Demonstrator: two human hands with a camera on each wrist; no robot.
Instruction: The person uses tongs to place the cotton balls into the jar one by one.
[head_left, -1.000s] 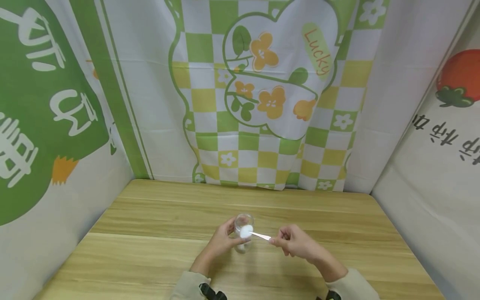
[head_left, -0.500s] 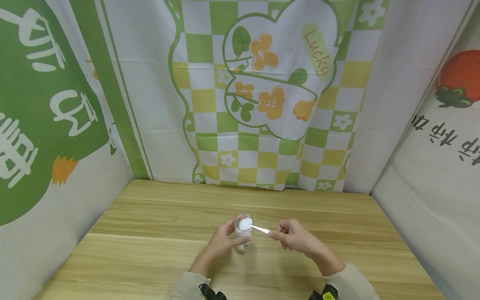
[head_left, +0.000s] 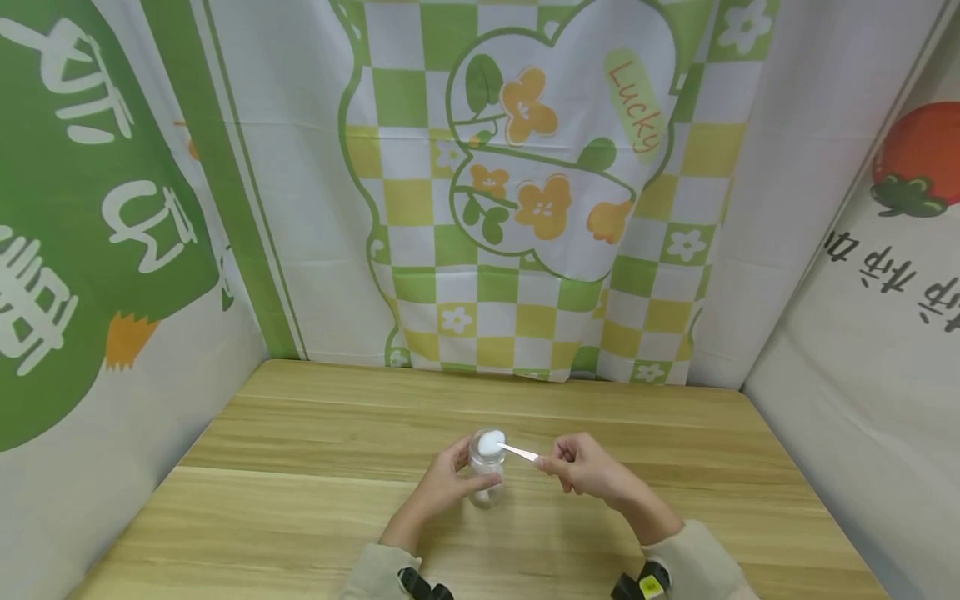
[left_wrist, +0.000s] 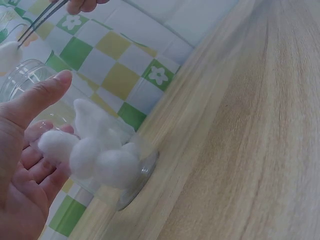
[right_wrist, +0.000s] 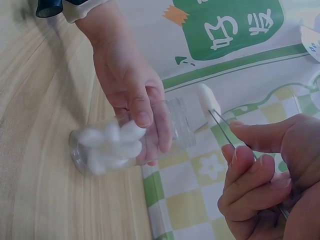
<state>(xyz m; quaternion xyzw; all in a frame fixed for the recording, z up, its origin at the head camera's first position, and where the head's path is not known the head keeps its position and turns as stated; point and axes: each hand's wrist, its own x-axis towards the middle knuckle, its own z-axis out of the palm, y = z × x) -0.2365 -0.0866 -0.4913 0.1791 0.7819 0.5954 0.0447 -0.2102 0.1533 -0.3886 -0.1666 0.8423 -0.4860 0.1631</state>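
A clear glass jar [head_left: 487, 498] stands upright on the table, with several white cotton balls [left_wrist: 117, 167] in its lower part. My left hand [head_left: 444, 486] grips the jar's side, thumb on the near face and fingers round the back. Between the thumb and fingers of my right hand [head_left: 592, 475] is a pair of metal tweezers [head_left: 519, 452]. Their tips pinch a single cotton ball [right_wrist: 208, 100], which is outside the jar, just above its open mouth.
The wooden table [head_left: 315, 425] reaches back to a checked green and yellow cloth [head_left: 495, 321]. Printed cloths [head_left: 150, 400] also hang on the left and right sides. A dark device is strapped at each wrist.
The right hand has lifted the tweezers and the cotton ball up from inside the jar to just above its mouth. The left hand and the jar stay in place.
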